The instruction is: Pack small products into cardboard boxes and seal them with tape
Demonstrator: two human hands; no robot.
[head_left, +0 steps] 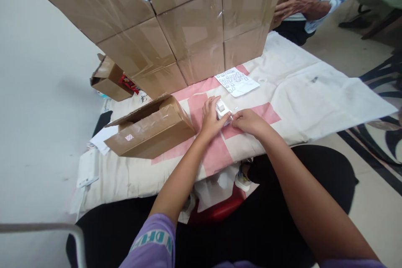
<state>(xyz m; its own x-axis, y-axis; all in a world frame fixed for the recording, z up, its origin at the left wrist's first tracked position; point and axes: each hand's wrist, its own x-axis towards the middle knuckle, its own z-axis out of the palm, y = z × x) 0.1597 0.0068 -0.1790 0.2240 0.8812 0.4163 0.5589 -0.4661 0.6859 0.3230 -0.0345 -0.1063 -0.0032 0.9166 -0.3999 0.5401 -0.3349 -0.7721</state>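
My left hand (211,116) curls around a small white box-like object (221,107) on the cloth-covered table, its thumb along the near side. The object has a raised part on top; its exact kind is too small to tell. At the object's right corner, my right hand (248,122) has thumb and fingers pinched together, and what they grip is too small to make out. Just beyond my hands lies a white sheet (241,87) with many small outlined shapes on it. To the left of my left hand stands an open cardboard box (157,130) with its flaps up.
Stacked taped cartons (191,25) form a wall at the back. A smaller open carton (111,79) and a white flat item (88,167) are on the left. At the back right, another person's hand (293,2) touches a carton. The tablecloth (301,88) reaches the right edge.
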